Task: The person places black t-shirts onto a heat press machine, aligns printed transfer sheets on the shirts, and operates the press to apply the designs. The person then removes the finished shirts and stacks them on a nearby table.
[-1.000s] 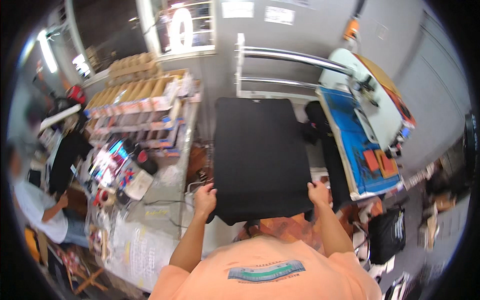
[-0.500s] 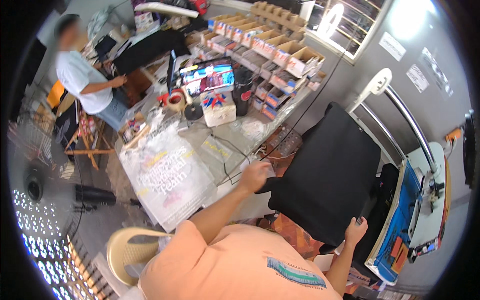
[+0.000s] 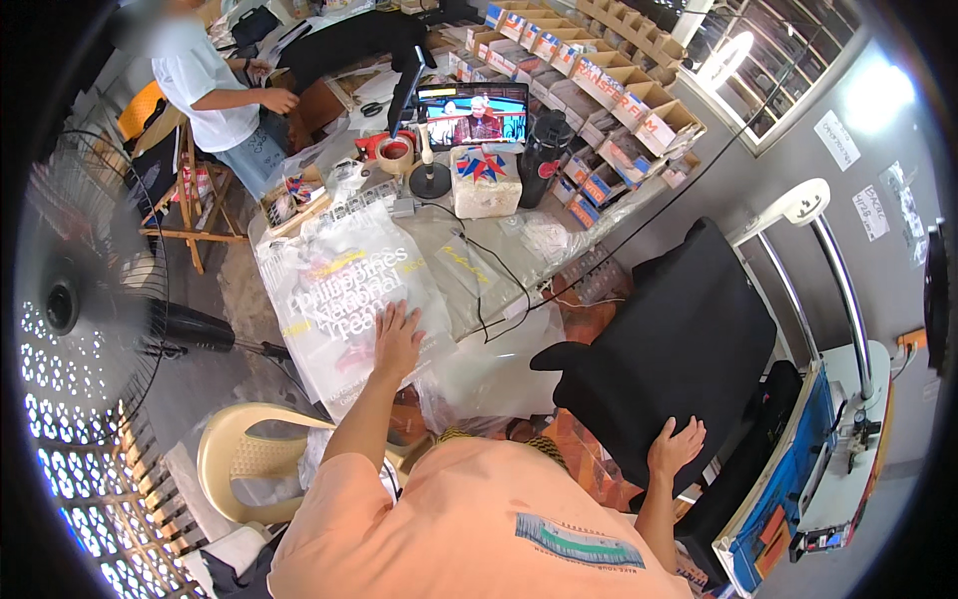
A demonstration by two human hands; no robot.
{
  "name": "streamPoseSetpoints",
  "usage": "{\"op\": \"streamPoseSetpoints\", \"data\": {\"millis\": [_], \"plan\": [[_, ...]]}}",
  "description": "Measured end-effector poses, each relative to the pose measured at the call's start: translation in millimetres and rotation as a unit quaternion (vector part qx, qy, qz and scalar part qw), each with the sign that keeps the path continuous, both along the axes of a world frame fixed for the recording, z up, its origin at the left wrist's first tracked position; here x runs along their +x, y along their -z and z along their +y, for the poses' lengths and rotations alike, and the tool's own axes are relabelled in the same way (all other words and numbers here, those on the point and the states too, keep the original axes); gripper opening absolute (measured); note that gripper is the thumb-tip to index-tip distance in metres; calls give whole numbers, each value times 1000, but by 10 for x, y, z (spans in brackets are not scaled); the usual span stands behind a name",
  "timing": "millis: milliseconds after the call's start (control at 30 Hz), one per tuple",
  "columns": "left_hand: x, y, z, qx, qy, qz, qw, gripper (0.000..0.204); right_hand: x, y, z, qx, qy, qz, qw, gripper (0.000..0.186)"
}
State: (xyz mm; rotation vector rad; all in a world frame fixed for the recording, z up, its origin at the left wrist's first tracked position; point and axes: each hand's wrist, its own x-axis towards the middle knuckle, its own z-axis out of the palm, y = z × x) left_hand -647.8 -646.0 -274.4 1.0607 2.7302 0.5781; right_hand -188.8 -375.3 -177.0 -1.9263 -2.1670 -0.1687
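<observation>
My left hand (image 3: 397,341) lies with its fingers spread on a translucent printed film sheet (image 3: 334,268) at the near left of the table. White and yellow lettering covers the sheet, and more sheets seem to lie under it. On the right, a black T-shirt (image 3: 671,344) is stretched over the flat bed of a heat press (image 3: 818,290), one sleeve sticking out to the left. My right hand (image 3: 679,446) rests open on the shirt's near part, fingers spread and holding nothing.
A tablet (image 3: 474,115), a roll of tape (image 3: 395,155), a white box (image 3: 486,185) and a black tumbler (image 3: 544,160) stand farther back. Cardboard bins (image 3: 599,80) line the far right. A fan (image 3: 90,280) and plastic chair (image 3: 235,459) are at left; another person (image 3: 215,95) stands beyond.
My left hand has let go of the shirt's sleeve and moved left onto the printed sheet. My right hand has uncurled from the shirt's near edge and now lies flatter on it.
</observation>
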Motion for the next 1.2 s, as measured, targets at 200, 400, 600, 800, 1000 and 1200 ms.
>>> {"op": "streamPoseSetpoints", "data": {"millis": [200, 400, 600, 800, 1000, 1200], "plan": [[-217, -272, -132, 98, -47, -28, 994, 42, -50, -206, 161, -26, -59, 70, 995, 53], [14, -1023, 58, 102, -27, 24, 994, 39, -560, -673, 118, -118, -152, 359, 913, 36], [824, -1534, 377, 98, -15, 111, 989, 39, -1537, -998, -99, -414, -271, 535, 685, 28], [1873, -2085, 1123, 167, 263, 131, 941, 48, -1584, -1425, 166, -569, -134, 586, 561, 45], [2508, -2005, 1825, 190, 470, 42, 861, 71, -310, -1196, 748, -387, -36, 642, 661, 27], [2649, -1559, 2188, 69, 569, 33, 819, 77, 579, -922, 707, -304, 99, 655, 684, 22]]}}
